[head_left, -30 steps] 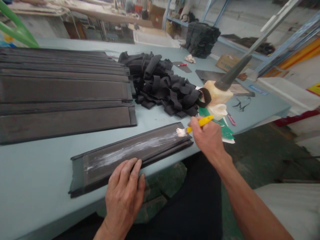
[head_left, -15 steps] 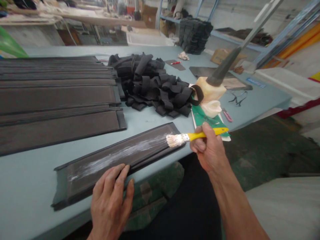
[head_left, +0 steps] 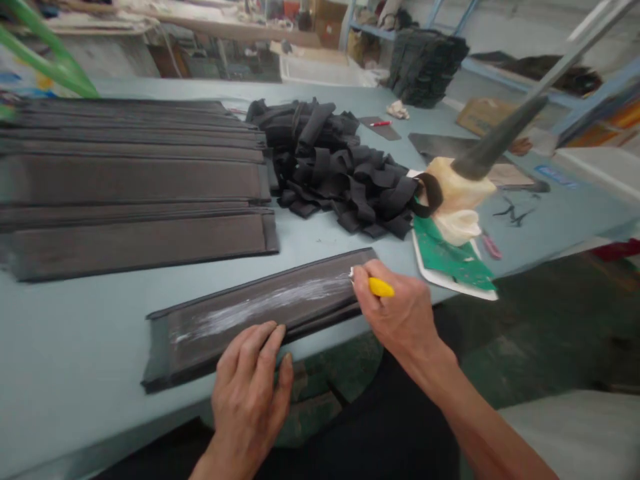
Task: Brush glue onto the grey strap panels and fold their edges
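OK, right hand (head_left: 397, 300) is clamped on a yellow brush (head_left: 381, 287) at the right end of a dark panel (head_left: 295, 310); bristles mostly hidden. Left hand (head_left: 253, 377) has fingertips on the panel's near side, thumb apart from them. Panel lies along the near edge of the blue-green table (head_left: 75, 333), white streak (head_left: 270, 300) running lengthwise. Beyond: more dark panels (head_left: 140, 180) left, heap of black bands (head_left: 350, 177) beside them.
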Demonstrator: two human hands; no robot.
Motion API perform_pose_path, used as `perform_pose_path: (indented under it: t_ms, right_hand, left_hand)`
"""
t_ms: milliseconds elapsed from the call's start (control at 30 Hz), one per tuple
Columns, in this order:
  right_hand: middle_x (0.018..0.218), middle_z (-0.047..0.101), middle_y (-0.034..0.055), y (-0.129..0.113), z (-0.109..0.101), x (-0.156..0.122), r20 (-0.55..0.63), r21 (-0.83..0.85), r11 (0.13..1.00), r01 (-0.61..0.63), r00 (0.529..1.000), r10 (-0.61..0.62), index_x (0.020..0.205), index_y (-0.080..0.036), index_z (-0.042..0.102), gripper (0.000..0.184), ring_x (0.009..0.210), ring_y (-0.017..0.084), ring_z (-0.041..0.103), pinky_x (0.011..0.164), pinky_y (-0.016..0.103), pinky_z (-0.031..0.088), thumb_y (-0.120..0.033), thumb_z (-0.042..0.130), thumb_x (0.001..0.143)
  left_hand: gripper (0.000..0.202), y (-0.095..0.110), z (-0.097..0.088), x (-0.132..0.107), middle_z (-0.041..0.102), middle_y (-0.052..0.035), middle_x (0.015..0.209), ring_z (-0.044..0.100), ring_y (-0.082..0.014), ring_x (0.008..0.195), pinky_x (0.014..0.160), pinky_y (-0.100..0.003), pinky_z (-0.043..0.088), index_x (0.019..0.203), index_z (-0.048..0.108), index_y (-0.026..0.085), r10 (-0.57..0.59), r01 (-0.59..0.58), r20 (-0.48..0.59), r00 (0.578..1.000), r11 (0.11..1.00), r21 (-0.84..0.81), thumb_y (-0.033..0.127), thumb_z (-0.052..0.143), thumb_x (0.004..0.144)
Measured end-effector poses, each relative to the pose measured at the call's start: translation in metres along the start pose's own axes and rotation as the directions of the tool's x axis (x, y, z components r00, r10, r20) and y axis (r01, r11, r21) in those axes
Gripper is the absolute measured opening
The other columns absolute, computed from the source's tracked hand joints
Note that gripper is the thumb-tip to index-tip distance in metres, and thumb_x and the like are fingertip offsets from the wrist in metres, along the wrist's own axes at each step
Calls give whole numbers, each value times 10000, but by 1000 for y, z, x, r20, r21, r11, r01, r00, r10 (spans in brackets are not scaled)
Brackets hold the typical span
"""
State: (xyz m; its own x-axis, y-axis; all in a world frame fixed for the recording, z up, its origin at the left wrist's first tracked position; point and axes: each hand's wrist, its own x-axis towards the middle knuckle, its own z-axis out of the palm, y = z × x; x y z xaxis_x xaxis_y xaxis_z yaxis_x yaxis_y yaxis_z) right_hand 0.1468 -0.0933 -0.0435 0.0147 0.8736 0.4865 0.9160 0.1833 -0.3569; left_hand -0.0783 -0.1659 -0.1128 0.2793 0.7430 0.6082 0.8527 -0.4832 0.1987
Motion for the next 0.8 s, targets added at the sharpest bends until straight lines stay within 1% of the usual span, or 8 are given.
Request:
perform_pose_path:
  t_ms: [100, 200, 367, 467, 533, 600, 733, 800]
  right_hand:
    - [488, 474, -24, -40, 17, -4, 60, 120, 993, 23, 998, -30, 643, -217, 506, 372, 434, 120, 398, 540, 290, 248, -327, 457, 995]
    - [504, 487, -28, -78, 33, -3, 145, 326, 945, -31, 989, -17, 659, -225, 494, 365, 448, 123, 430, 539, 285, 275, -356, 451, 997]
    - [548, 565, -21, -134, 53, 2, 337, 622, 755, -209, 941, -17, 651, -226, 521, 379, 518, 129, 547, 556, 258, 371, -391, 456, 986]
    - [557, 583, -27, -158, 57, 2, 353, 719, 643, -263, 936, -11, 670, -221, 558, 365, 501, 117, 546, 531, 243, 392, -395, 470, 979]
    - [558, 587, -29, -165, 59, 1, 341, 741, 610, -281, 940, 18, 681, -220, 570, 368, 491, 114, 541, 511, 238, 390, -403, 470, 985]
    - [573, 608, -17, -163, 61, 0, 331, 703, 665, -252, 944, 8, 680, -218, 581, 372, 505, 120, 556, 521, 246, 395, -399, 472, 985]
    - [602, 645, 17, -143, 58, 4, 299, 496, 862, -110, 953, -50, 672, -214, 605, 369, 550, 154, 592, 558, 280, 391, -394, 480, 968]
    - [580, 628, 14, -139, 51, 8, 251, 434, 898, -73, 967, -43, 658, -216, 600, 365, 535, 152, 579, 552, 281, 383, -388, 487, 959]
  left_hand:
    - [325, 5, -3, 0, 718, -140, 1215, 625, -271, 1187, 1081, -416, 491, 1283, 624, 102, -47, 48, 14, 999, 997, -55, 112, 605, 958]
    - [310, 6, -5, 1, 725, -136, 1212, 637, -267, 1177, 1087, -409, 507, 1259, 632, 99, -91, 92, 22, 996, 992, -89, 109, 577, 954]
    - [289, 6, 2, -4, 758, -133, 1086, 691, -287, 1075, 993, -433, 572, 1203, 657, 110, -52, 44, -65, 996, 991, -128, 173, 475, 988]
    - [320, 8, 12, -10, 772, -107, 1078, 700, -280, 1088, 1023, -431, 564, 1262, 636, 135, -62, 51, -85, 994, 991, -122, 153, 480, 984]
    - [330, 9, 16, -11, 775, -103, 1088, 703, -274, 1088, 1036, -425, 561, 1270, 633, 133, -82, 72, -82, 993, 991, -116, 122, 479, 978]
    - [337, 10, 15, -9, 776, -113, 1087, 708, -269, 1061, 1021, -420, 568, 1259, 640, 115, -95, 84, -85, 992, 990, -115, 102, 453, 980]
    - [288, 7, 3, -4, 765, -116, 1061, 702, -261, 1036, 983, -402, 582, 1164, 680, 111, -83, 71, -68, 994, 984, -163, 132, 464, 974]
    - [261, 5, 0, -4, 748, -142, 1105, 683, -271, 1097, 1026, -405, 563, 1144, 683, 86, -88, 79, -41, 995, 979, -189, 121, 514, 948]
